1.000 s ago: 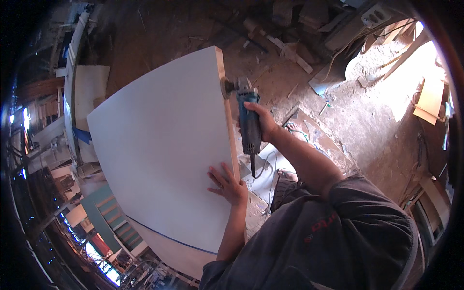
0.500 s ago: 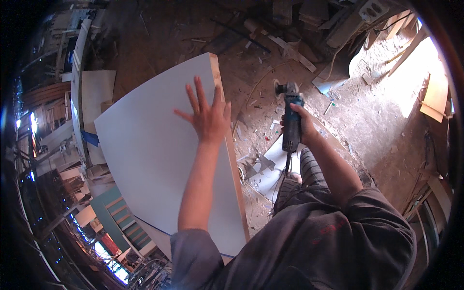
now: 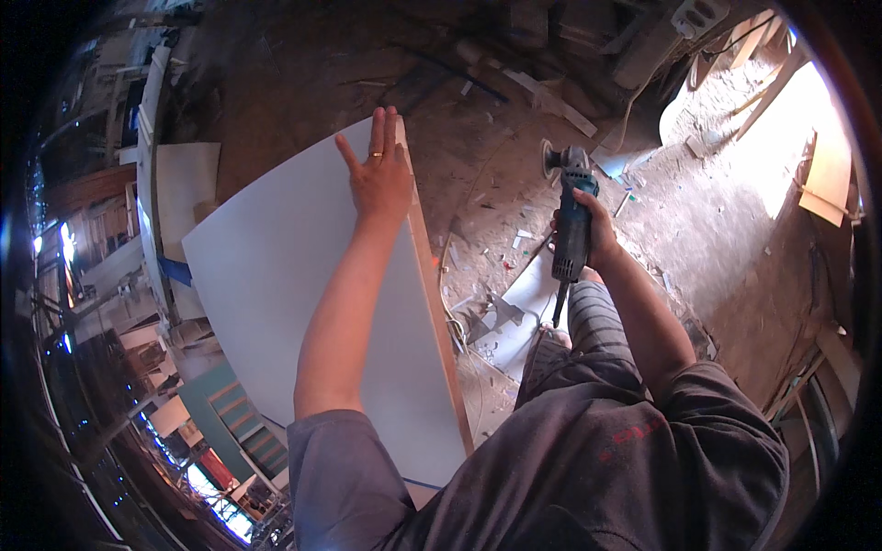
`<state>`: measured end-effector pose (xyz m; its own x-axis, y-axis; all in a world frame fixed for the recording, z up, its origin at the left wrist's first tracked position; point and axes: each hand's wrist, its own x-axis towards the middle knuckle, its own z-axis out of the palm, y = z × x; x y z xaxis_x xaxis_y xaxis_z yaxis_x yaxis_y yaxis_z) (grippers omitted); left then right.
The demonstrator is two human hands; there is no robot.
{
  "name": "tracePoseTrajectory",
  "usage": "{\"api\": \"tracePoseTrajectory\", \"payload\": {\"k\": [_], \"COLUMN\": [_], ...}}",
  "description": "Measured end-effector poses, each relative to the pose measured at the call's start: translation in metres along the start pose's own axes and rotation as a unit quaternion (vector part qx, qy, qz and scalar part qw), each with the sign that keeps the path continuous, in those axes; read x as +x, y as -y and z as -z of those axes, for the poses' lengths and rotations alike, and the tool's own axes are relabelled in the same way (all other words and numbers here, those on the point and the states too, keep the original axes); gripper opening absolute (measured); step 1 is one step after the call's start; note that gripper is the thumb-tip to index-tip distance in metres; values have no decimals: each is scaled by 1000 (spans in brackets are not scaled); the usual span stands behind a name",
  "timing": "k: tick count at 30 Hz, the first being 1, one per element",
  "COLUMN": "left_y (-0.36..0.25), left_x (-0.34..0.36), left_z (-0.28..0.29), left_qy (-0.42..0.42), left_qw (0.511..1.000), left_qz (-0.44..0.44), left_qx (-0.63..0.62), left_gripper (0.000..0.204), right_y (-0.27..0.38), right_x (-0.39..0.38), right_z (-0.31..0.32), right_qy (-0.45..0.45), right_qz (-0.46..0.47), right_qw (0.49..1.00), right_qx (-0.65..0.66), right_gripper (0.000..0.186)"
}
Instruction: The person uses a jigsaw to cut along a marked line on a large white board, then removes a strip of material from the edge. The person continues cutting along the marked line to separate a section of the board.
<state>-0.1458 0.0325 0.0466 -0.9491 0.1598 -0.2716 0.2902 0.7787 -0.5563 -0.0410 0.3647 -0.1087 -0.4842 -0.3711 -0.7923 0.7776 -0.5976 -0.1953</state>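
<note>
A large white panel [image 3: 276, 266] with a bare wood edge [image 3: 436, 303] stands in front of me and to the left. My left hand [image 3: 381, 184] lies on its face near the far corner, fingers stretched out and a ring on one of them. My right hand [image 3: 595, 230] is wrapped round the body of an angle grinder [image 3: 574, 216], held in the air right of the panel. The grinder's disc [image 3: 548, 159] points away from me, apart from the wood edge. Its cord hangs down by my striped trouser leg [image 3: 597, 321].
Scraps and offcuts litter the dirt floor [image 3: 707, 220]. A white sheet [image 3: 524, 308] lies by my feet, with a loose cord [image 3: 447, 275] beside the panel. Boards [image 3: 827, 184] lean at the right, and a green slatted piece [image 3: 216, 404] stands at the left.
My left hand has slid away from me along the panel toward its far corner. My right hand has moved the grinder slightly to the right, and the grinder's disc has turned.
</note>
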Motion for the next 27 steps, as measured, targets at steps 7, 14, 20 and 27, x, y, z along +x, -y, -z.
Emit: {"api": "tracePoseTrajectory", "payload": {"k": [7,14,20,27], "left_y": [-12,-76,-152,-191], "left_x": [-82,-263,-365,-402], "left_z": [10,-27,-27,-44], "left_qy": [-17,7,156,163], "left_qw": [977,893,848,851], "left_qz": [96,287,345,372], "left_qx": [-190,-348,-370,-332], "left_gripper": [69,117,133,127], "right_y": [-12,-28,-13,-10], "right_x": [7,37,68,72], "right_z": [-48,-143,-205,-224], "right_qy": [54,151,212,173], "right_qz": [-32,-53,-30,3], "right_qw": [997,986,975,982], "right_qx": [-53,-55,-52,-72], "right_gripper": [58,57,54,55]}}
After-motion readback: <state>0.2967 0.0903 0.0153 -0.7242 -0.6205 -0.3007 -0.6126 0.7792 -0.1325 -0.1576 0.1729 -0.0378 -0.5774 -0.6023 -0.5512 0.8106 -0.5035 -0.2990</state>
